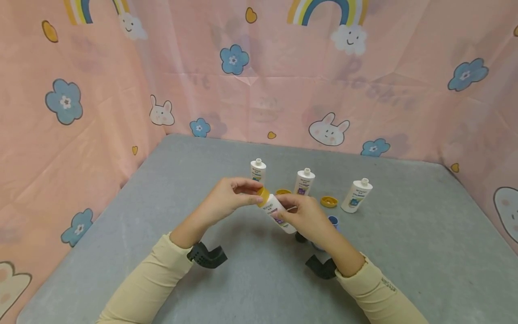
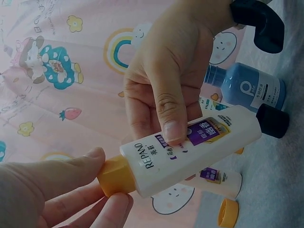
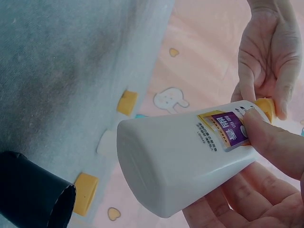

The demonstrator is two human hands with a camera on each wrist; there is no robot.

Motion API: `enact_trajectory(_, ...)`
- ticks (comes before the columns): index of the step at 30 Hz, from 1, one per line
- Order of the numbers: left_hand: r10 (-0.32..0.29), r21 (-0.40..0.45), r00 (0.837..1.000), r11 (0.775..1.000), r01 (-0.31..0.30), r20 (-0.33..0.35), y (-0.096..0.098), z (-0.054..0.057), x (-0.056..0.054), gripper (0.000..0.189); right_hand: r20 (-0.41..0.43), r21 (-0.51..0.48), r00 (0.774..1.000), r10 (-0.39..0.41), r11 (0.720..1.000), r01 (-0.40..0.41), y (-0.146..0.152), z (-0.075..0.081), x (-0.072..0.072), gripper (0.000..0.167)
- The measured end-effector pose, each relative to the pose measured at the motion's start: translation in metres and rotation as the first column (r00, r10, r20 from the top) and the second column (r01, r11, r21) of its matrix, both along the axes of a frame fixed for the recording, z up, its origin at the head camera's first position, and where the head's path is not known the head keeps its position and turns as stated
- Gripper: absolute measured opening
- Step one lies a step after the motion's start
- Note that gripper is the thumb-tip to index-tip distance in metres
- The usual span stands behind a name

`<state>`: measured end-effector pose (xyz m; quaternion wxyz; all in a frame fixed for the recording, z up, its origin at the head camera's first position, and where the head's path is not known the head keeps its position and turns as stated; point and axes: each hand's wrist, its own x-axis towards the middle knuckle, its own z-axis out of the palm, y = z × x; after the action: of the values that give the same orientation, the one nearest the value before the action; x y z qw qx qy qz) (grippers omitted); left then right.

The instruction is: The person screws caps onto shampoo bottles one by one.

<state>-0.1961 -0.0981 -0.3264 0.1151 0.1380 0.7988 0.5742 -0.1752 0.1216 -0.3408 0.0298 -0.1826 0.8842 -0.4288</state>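
My right hand (image 1: 309, 218) grips the body of a white shampoo-style bottle (image 1: 279, 217), which is tilted above the table with its top toward the left. Between the thumb and fingers of my left hand (image 1: 226, 200) is the yellow cap (image 1: 263, 196) at the bottle's top end. A purple label (image 2: 204, 132) shows on the bottle in the left wrist view. From the right wrist view, the flat base (image 3: 145, 168) of the bottle faces the camera. My right thumb (image 3: 273, 142) lies across the label.
Three uncapped white bottles stand behind the hands: left (image 1: 258, 171), middle (image 1: 304, 183) and right (image 1: 357, 195). Two yellow caps (image 1: 329, 202) lie among them. A blue bottle (image 2: 254, 88) and a black cap (image 2: 273, 121) are near my right hand. Pink printed cloth (image 1: 267, 99) walls the grey table.
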Motion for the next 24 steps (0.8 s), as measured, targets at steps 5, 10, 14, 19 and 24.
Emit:
enact_trajectory(5,-0.022,-0.004,1.0,1.0,0.022,-0.019,-0.0014,0.0013,0.001,0.037,-0.003,-0.001,1.0,0.0,1.0,0.0,-0.0002,0.0,0.0003,0.032)
enact_trajectory(10,-0.037,-0.013,0.999,0.999,0.036,-0.026,-0.0018,0.0024,0.0014,0.037,0.005,0.004,1.0,-0.002,1.0,0.002,-0.0004,0.0002,0.0002,0.032)
enact_trajectory(14,-0.049,0.011,0.998,0.999,0.049,-0.025,-0.0034,0.0035,0.0011,0.043,0.003,-0.002,1.0,0.005,1.0,-0.005,-0.0004,0.0013,0.0003,0.033)
enact_trajectory(19,-0.006,0.019,1.0,1.0,0.007,-0.016,-0.006,0.0058,0.0001,0.045,-0.003,-0.01,1.0,0.006,1.0,-0.006,0.0,0.0021,-0.0002,0.033)
enact_trajectory(24,-0.004,-0.031,1.0,0.999,0.003,-0.025,-0.0049,0.0038,-0.0007,0.037,-0.006,-0.014,1.0,0.011,1.0,-0.011,0.0002,0.0031,0.0007,0.032)
